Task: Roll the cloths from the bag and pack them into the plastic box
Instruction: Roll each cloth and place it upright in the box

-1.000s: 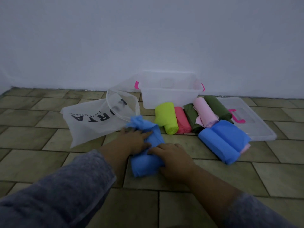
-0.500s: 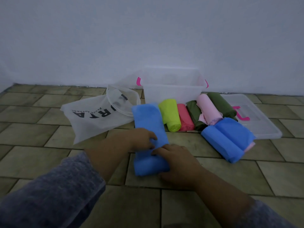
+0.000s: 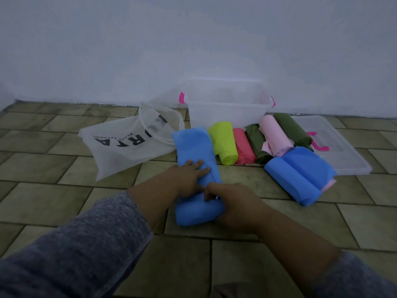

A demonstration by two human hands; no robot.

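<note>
**Rolling a blue cloth on a tiled floor**

Pressing down on a blue cloth (image 3: 196, 166) with both hands, seen from above and behind the forearms. Left hand (image 3: 186, 177) laid flat, fingers spread, on the unrolled strip that stretches away across the tiled floor (image 3: 64, 201). Right hand (image 3: 233, 204) curled loosely over the rolled near end, fingertips touching the cloth just beside the left hand; grip half closed around the roll rather than clamped. Grey sleeves (image 3: 86, 254) pushed up both forearms.

Beyond the cloth's far end, a row of finished rolls lying side by side and touching: lime green (image 3: 224, 144), coral red (image 3: 243, 147), dark green (image 3: 255, 140), pale pink (image 3: 275, 136), and another dark green (image 3: 293, 132). Nearer and to the right, a blue double roll (image 3: 300, 175), well apart from the right hand.

Behind the row, against the pale wall, a clear plastic box (image 3: 225, 112) with pink handles, open. Its clear lid (image 3: 343, 151) flat on the floor to the right. To the left, a translucent white bag (image 3: 120, 145) with black lettering, lying on its side, mouth open toward the cloth.
</note>
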